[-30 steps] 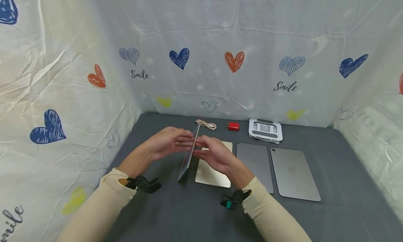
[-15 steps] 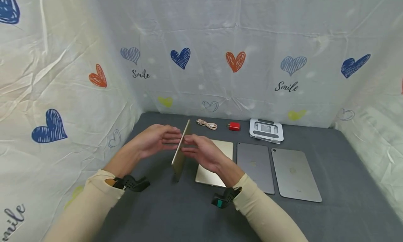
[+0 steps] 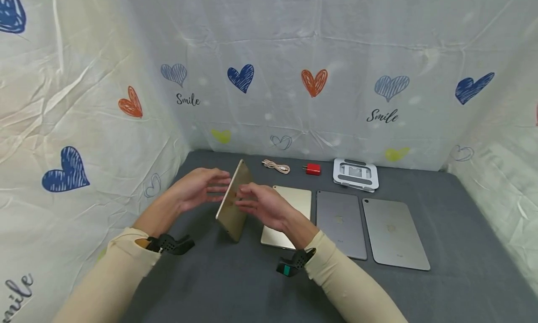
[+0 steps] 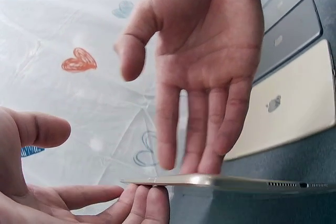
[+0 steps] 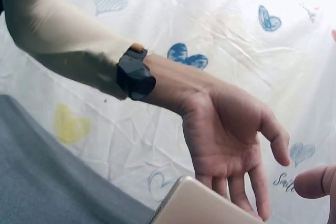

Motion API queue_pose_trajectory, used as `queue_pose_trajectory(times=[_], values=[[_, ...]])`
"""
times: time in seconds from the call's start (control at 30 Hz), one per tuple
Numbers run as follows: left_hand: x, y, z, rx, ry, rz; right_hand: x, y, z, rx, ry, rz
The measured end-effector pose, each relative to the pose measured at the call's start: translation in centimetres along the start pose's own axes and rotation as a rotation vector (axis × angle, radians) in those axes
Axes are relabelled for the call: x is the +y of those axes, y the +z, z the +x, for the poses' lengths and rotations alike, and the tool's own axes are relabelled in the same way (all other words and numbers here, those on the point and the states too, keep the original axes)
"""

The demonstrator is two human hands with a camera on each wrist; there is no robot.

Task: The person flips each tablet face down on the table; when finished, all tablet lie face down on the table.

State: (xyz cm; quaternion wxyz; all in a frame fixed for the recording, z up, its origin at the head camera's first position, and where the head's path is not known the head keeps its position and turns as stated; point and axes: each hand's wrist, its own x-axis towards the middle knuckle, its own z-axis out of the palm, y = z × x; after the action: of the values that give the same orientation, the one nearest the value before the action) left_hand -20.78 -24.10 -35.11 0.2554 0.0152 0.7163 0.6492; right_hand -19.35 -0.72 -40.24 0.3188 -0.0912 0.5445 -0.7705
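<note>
A gold tablet (image 3: 234,211) stands tilted on edge between my two hands, its plain back turned toward the right. My left hand (image 3: 199,190) supports its far face with nearly straight fingers; in the left wrist view those fingertips (image 4: 152,205) touch the tablet's edge region. On the other side, my right hand (image 3: 269,206) has its extended fingers against the back, thumb apart. The right wrist view catches a corner of the tablet (image 5: 202,205) in front of the left fingers. Whether its lower edge touches the table is unclear.
Lying right of the hands are another gold tablet (image 3: 279,229), a dark grey tablet (image 3: 341,225) and a silver tablet (image 3: 395,234). Behind them sit a coiled cable (image 3: 276,166), a red charger plug (image 3: 312,169) and a folded white stand (image 3: 355,174). Heart-printed cloth (image 3: 277,42) surrounds the grey table.
Both hands have shifted left with the tablet. It has turned, so its dark screen side is now hidden and its gold back shows.
</note>
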Motion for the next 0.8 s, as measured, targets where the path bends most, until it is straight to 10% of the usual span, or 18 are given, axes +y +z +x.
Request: queue_pose_trajectory(times=[0.8], values=[[-4.3,-4.2,1.5,0.097,-0.115,-0.051,4.4,-4.6,-0.3,0.133,0.107,0.029]])
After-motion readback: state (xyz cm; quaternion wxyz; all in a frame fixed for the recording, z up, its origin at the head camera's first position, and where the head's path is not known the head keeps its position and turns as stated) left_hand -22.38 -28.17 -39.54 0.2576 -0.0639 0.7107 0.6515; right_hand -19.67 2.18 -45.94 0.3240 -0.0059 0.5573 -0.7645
